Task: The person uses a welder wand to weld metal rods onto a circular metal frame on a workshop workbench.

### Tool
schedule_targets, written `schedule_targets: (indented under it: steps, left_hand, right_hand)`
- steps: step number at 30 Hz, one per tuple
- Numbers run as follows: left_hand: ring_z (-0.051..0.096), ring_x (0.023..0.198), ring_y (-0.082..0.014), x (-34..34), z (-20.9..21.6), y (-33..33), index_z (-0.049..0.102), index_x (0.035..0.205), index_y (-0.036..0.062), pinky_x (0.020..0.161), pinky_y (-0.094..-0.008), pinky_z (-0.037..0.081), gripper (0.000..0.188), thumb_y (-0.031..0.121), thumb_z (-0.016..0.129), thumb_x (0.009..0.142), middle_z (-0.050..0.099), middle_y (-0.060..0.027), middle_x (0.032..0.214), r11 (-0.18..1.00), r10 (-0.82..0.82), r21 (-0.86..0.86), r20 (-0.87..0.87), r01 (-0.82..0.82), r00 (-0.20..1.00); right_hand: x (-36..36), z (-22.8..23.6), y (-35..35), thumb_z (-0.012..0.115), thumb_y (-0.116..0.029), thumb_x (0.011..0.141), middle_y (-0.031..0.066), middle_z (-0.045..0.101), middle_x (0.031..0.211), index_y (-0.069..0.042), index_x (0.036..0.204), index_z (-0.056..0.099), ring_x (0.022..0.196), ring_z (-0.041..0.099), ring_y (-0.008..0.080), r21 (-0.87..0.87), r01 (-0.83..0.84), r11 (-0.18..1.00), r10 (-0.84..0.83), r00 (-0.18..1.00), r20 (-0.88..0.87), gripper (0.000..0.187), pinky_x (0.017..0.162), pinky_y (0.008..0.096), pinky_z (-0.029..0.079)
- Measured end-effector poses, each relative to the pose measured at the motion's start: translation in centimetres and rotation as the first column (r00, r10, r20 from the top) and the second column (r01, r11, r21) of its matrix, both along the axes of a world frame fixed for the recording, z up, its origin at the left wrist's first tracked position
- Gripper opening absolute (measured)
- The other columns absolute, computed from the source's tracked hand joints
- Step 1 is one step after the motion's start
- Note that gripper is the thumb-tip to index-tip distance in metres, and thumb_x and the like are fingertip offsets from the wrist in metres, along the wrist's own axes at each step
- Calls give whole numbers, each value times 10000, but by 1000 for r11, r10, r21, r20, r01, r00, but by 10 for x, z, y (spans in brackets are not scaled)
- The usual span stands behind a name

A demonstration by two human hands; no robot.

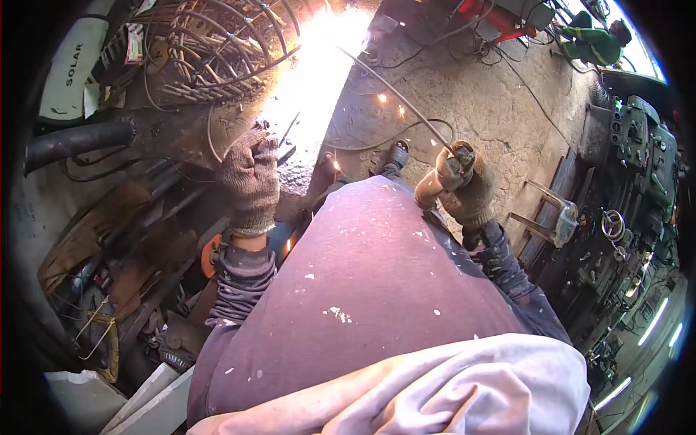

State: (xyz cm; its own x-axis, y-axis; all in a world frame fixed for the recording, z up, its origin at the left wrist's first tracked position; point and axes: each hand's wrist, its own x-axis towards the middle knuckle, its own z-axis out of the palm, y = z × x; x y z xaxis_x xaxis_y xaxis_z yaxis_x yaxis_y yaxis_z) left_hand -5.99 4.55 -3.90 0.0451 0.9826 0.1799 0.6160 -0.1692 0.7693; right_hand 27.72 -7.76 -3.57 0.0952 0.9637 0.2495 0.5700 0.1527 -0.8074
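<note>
A bright welding arc (330, 32) burns at the far end of a glaring metal surface. My right hand (464, 185), in a brown knit glove, is wrapped round the gripping end of a long, thin welding rod (395, 90). The rod slants away to the left, its far tip in the glare. My left hand (251, 177), in a matching glove, is closed beside the near left edge of the lit surface. Its fingers are curled, and whatever they may hold is hidden. Small sparks (382, 98) hang over the floor between the hands.
A round cage of bent rods (217, 51) stands at the far left, near a dark pipe (80, 145). Scrap lies at the left. On the right are a small stool (554, 217) and green machinery (645, 152). A person in green (598, 40) is at the far right. Cables cross the floor.
</note>
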Motion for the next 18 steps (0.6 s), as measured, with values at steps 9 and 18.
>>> schedule_targets:
  steps: [9,18]
  left_hand:
    - [682,956,-237,0,0,4,694,1090,20,858,-362,533,198,179,680,973,719,-120,1030,988,-62,146,13,59,998]
    - [703,898,-228,-3,-5,4,725,1058,12,813,-343,547,234,226,707,967,734,-120,1011,996,0,92,-56,5,998]
  right_hand:
    - [-2,-4,-10,683,2,896,102,651,1009,-16,1180,569,851,670,174,-259,154,954,-177,982,-70,307,725,328,588]
    - [3,-24,-11,465,-284,1038,86,641,1045,-67,1200,548,873,658,240,-321,171,932,-197,979,-51,283,830,423,562]
